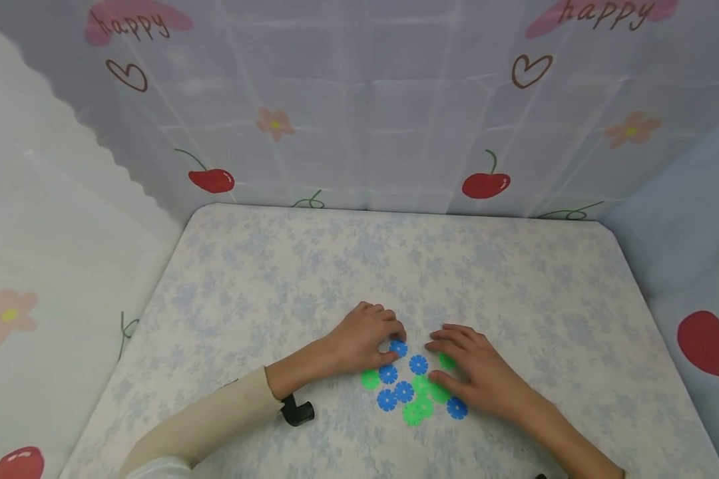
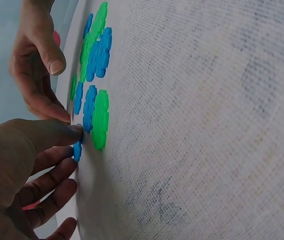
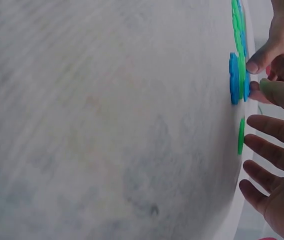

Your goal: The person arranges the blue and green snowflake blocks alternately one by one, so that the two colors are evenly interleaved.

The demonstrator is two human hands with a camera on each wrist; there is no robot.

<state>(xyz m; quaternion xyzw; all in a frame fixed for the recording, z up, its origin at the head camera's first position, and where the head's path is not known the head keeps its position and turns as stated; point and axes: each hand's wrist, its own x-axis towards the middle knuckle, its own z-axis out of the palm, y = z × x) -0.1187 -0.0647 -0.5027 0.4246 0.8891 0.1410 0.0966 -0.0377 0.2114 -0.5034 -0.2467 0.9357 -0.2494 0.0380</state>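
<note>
Behind it all hangs a pale curtain printed with cherries (image 1: 365,133), and in front spreads the counter, wrapped in white cloth with blue-grey blotches (image 1: 275,266). Onto that come the hands, well apart! The left hand (image 1: 368,337) has thumb and forefinger pinched on a notched round blue plastic disc (image 1: 398,348), at the far edge of the cluster; whether it is off the cloth, I can't quite tell. The right hand (image 1: 476,372) is spread loosely over the right side, clamped on nothing. A black wrist fitting (image 1: 298,413) juts from the left cuff, and in the middle lie the scattered blue discs (image 1: 386,400) and bright green discs (image 1: 413,414).

The danger? Thin edges could slip a fingertip pinch, and that low right palm could drag overlapping green ones out of place. The count: two hands, six blue discs, pinched one included, six green visible.
</note>
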